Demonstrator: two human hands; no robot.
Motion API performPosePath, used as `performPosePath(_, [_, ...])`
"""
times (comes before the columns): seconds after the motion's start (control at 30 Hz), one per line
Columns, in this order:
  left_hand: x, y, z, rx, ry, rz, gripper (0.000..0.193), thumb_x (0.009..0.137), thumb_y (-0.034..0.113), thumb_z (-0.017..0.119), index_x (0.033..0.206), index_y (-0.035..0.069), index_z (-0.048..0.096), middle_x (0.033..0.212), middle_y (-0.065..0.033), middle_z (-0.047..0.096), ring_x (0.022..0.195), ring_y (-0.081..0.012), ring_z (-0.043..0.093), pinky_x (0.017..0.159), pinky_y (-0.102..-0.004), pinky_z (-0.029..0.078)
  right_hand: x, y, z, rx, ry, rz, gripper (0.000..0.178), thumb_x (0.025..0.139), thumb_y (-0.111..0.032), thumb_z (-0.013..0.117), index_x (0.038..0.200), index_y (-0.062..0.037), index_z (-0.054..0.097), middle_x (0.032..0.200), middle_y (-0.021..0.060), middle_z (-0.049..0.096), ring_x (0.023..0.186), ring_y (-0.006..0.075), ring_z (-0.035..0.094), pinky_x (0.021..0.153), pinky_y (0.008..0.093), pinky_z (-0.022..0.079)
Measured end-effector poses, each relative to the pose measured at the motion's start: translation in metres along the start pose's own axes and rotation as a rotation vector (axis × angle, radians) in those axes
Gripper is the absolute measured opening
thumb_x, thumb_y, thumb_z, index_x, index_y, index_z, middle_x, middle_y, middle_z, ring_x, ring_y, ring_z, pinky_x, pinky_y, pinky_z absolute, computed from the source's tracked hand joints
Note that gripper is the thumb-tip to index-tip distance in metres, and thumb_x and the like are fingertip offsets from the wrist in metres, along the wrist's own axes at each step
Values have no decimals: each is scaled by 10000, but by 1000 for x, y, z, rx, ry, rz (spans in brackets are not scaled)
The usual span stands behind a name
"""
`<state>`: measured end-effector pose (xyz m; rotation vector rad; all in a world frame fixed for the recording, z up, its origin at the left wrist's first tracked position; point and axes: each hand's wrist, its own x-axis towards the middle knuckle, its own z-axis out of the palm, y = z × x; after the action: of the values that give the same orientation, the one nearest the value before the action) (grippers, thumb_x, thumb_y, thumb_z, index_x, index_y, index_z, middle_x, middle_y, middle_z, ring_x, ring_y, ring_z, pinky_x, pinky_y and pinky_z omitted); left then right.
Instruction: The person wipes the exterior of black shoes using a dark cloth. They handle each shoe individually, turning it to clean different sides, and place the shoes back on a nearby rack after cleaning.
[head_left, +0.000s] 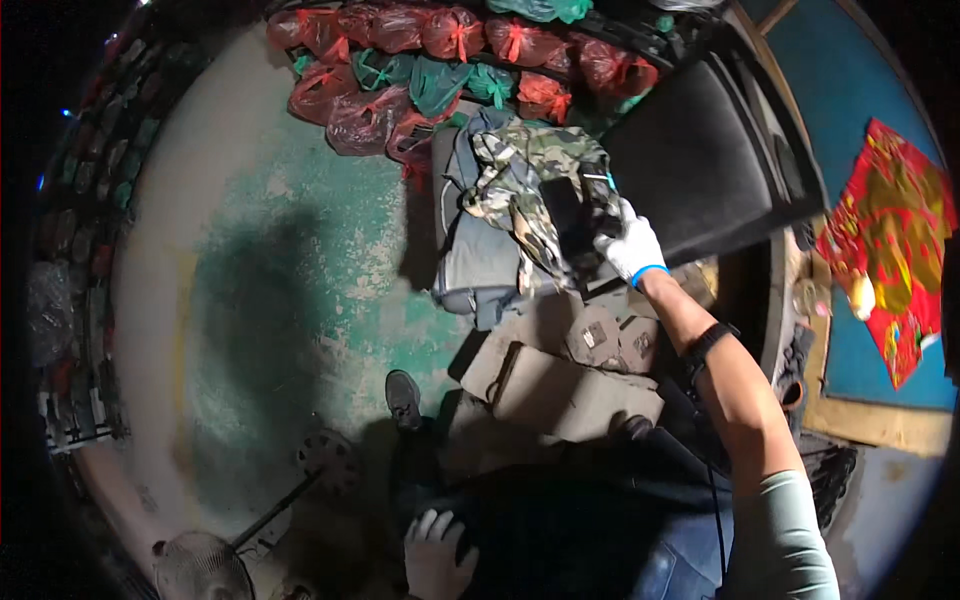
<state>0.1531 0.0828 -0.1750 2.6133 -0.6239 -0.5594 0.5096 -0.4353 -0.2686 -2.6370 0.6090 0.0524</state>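
My right hand (634, 248), in a white glove with a blue cuff, reaches forward to a pile of clothing. Its fingers close around the edge of a dark item (598, 200) with a small pale-blue bright spot at its top; its kind is unclear. Beside that lies a flat black rectangular object (566, 208), on a camouflage jacket (512, 165). Grey clothing (484, 255) lies under the jacket. Down by my lap is my left hand (440, 556), also gloved, its fingers stretched out and holding nothing.
A black padded seat (690, 150) stands right of the clothes. Cardboard boxes (575, 392) lie before my legs. Red and green plastic bags (452, 35) line the far side. A fan (203, 568) is at lower left, and a red-and-gold sheet (893, 255) lies on a blue panel at right.
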Motion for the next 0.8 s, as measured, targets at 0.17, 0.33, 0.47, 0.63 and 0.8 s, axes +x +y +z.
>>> performPosePath(0.17, [28,4,-31,-126,-196,-234,427,1064,350,705,1336,20,710,1535,-209,615,1513,-447,495,1269,-619,377,105,-47,44,-254,41,117,931,867,-419,875,1630,-111,438,1343,289,691,1233,487,704,1045,554,597])
performPosePath(0.33, [48,-13,-46,-186,-132,-258,388,1072,330,680,1298,19,730,1494,-206,654,1483,-446,534,1257,-612,389,168,-58,67,-289,-107,282,901,888,-472,819,1634,-144,437,1379,285,735,1260,465,731,1062,522,604])
performPosePath(0.47, [54,-21,-54,-198,-113,-271,389,1081,335,658,1291,18,736,1484,-201,664,1470,-437,553,1255,-605,394,181,-60,72,-277,-161,355,979,858,-495,797,1695,-209,377,1411,275,733,1293,455,723,1102,506,586])
performPosePath(0.63, [68,-27,-71,-199,-147,-270,407,1098,365,627,1280,22,748,1495,-194,662,1484,-425,542,1268,-590,382,181,-57,67,-314,-275,329,985,850,-445,800,1708,-216,373,1425,278,724,1314,452,712,1117,494,578])
performPosePath(0.8, [75,-40,-80,-213,-198,-255,419,1097,386,622,1278,31,753,1500,-187,660,1504,-421,516,1281,-585,364,135,-50,87,-112,94,157,1009,761,-56,793,1694,-227,448,1152,264,723,1070,485,729,975,527,607])
